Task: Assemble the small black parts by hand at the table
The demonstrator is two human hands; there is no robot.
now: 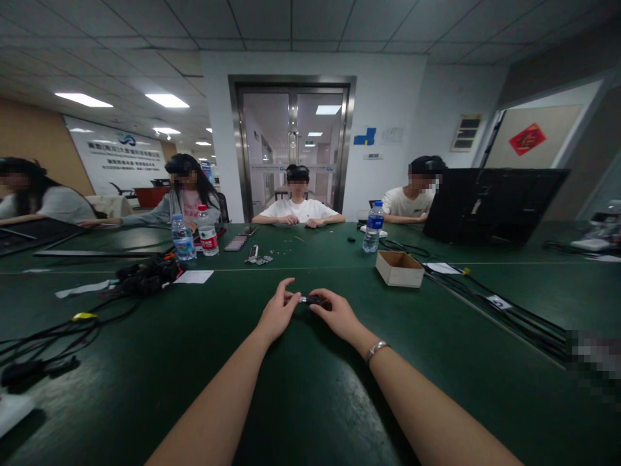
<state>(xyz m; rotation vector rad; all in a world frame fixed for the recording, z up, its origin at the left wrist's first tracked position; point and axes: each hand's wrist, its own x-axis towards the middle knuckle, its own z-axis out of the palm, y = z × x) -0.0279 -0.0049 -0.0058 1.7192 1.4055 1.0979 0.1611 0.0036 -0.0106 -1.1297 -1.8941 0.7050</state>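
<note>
A small black object with a silvery end [314, 300] is held just above the green table, between my two hands. It is too small for me to tell its kind. My left hand [277, 314] pinches the silvery end, with its index finger stretched out above. The fingers of my right hand [338, 314] are closed round the black end, and they hide part of it. A silver bracelet [377, 350] circles my right wrist.
An open cardboard box [398, 275] stands ahead to the right, near a water bottle [373, 226]. Two more bottles [207, 231], black cables [145, 275] and a paper [195, 277] are at left. Cables [504, 304] run along the right. Across the table sits a person [298, 208]; others sit either side.
</note>
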